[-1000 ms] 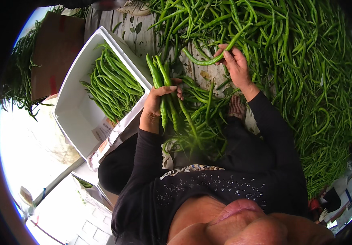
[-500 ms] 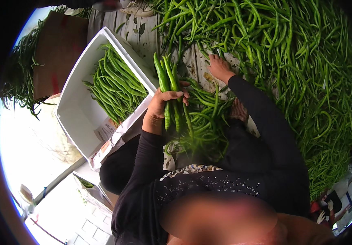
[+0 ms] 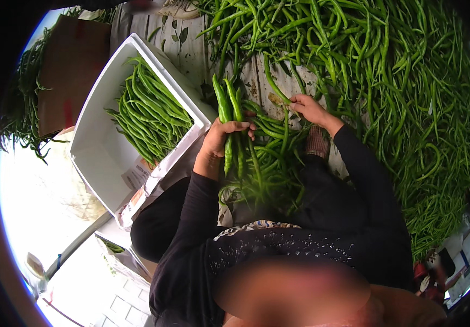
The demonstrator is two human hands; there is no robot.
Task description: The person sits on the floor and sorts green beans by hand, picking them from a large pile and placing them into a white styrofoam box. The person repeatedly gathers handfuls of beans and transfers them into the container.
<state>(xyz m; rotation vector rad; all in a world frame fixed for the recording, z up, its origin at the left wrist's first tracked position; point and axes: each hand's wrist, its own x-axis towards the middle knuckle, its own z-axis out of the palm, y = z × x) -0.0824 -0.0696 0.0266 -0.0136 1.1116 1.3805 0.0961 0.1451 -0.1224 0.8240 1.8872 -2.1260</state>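
Note:
My left hand [image 3: 217, 139] is closed round a small bunch of long green chili peppers [image 3: 224, 106], held upright with the thumb across them. To its right, my right hand [image 3: 310, 109] pinches the near end of a single long green chili pepper [image 3: 271, 80] between thumb and fingers. Below both hands, a loose heap of green chili peppers [image 3: 281, 155] lies by my legs. On the left, a white foam box [image 3: 101, 150] holds green chili peppers [image 3: 153, 111] laid mostly side by side.
A wide pile of green chili peppers [image 3: 393, 109] covers the far and right side. Pale boards [image 3: 252, 90] show between pile and box. A cardboard box [image 3: 74, 73] with peppers beside it stands far left. A patterned sock [image 3: 316, 143] shows near my right hand.
My right hand has drawn back toward me and slightly right from the pile's edge, now with a pepper in its fingers. The left hand keeps its bunch and has barely moved.

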